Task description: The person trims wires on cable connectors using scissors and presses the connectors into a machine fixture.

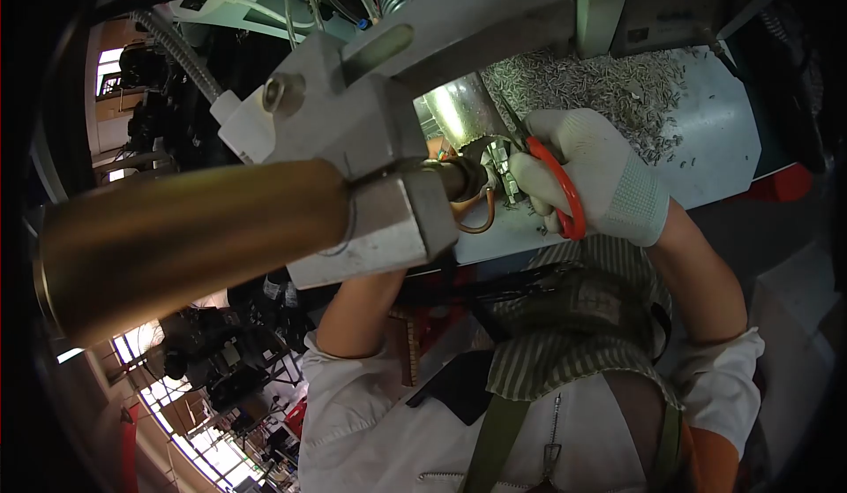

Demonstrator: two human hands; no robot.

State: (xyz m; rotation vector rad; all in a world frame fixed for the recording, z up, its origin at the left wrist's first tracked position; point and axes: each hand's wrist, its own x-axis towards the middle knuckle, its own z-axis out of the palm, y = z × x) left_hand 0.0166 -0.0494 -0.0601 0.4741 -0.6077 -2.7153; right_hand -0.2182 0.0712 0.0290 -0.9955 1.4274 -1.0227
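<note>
My right hand (587, 171), in a white knit glove, is closed around red-handled scissors (565, 184), whose dark blades point up and left. Beside its fingertips are small shiny metal pieces (505, 173), under the lit metal cylinder (463, 109) of the machine. Whether the fingers also hold these pieces cannot be made out. The machine's grey head (353, 122) and its brass-coloured cylinder (194, 246) cover most of my left side. Only my left forearm shows below the machine; a bit of finger (437, 147) appears in the gap, and what that hand holds is hidden.
Many small metal pieces (600, 96) lie heaped on the pale work plate (719, 127) behind my right hand. A control box (675, 16) with a red display stands at the upper right. Cables and a flexible conduit (181, 56) run along the upper left.
</note>
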